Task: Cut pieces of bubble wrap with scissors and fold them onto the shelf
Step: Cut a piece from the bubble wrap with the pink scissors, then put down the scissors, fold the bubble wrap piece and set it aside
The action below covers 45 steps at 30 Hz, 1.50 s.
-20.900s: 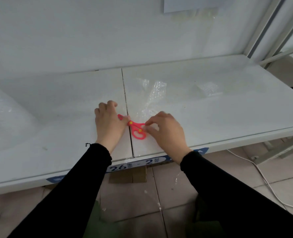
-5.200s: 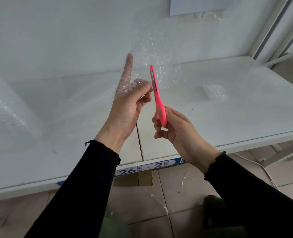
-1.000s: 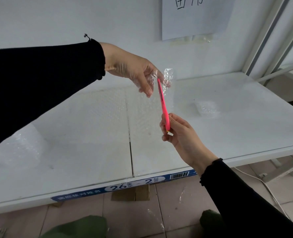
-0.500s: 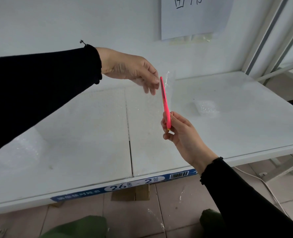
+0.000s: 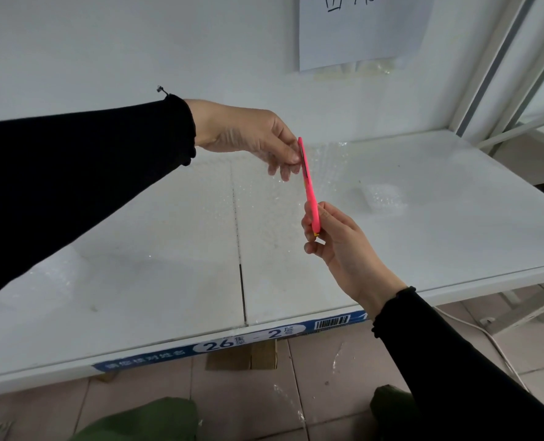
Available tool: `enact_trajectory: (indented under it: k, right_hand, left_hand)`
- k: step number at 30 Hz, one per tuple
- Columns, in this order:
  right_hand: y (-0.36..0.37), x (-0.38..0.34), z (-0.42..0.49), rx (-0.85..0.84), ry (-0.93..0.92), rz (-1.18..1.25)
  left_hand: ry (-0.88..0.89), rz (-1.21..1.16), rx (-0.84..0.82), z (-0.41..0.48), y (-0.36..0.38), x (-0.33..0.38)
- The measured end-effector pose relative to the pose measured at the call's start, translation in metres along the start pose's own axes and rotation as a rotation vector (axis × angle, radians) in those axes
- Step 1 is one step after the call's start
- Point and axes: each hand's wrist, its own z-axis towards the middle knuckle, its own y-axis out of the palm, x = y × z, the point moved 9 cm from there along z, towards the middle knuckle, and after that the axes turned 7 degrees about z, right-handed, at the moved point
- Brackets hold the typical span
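Cutting step: left hand (image 5: 248, 135) pinched the raised bubble wrap (image 5: 273, 214), right hand (image 5: 343, 249) gripped the scissors (image 5: 308, 186) near its top edge; folding onto the shelf (image 5: 455, 249) was judged next

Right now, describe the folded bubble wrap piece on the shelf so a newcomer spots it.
Start on the white shelf, right half. Beyond the right hand holding pink scissors lies a small folded bubble wrap pad. Unlike the big sheet being cut, it sits alone, untouched.
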Motion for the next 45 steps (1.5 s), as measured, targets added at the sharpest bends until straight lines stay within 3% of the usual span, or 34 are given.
enact_trajectory:
  k: [28, 36, 40, 43, 45]
  right_hand:
    - [0.0, 0.006, 0.006, 0.035, 0.054, 0.006]
    - [-0.003, 0.01, 0.007, 0.075, 0.095, -0.008]
    - [-0.012, 0.013, 0.01, 0.145, 0.129, -0.077]
    - [-0.021, 0.007, 0.011, 0.211, 0.082, -0.139]
    - [-0.026, -0.004, 0.011, 0.256, -0.002, -0.255]
  left_hand:
    - [0.002, -0.018, -0.019, 0.011, 0.018, -0.015]
    - [-0.103, 0.032, 0.004, 0.005, 0.018, -0.029]
    - [-0.243, 0.131, 0.224, 0.007, 0.002, -0.063]
    - [-0.265, 0.221, 0.603, -0.006, -0.02, -0.071]
    - [-0.229, 0.146, 0.818, -0.024, -0.022, -0.062]
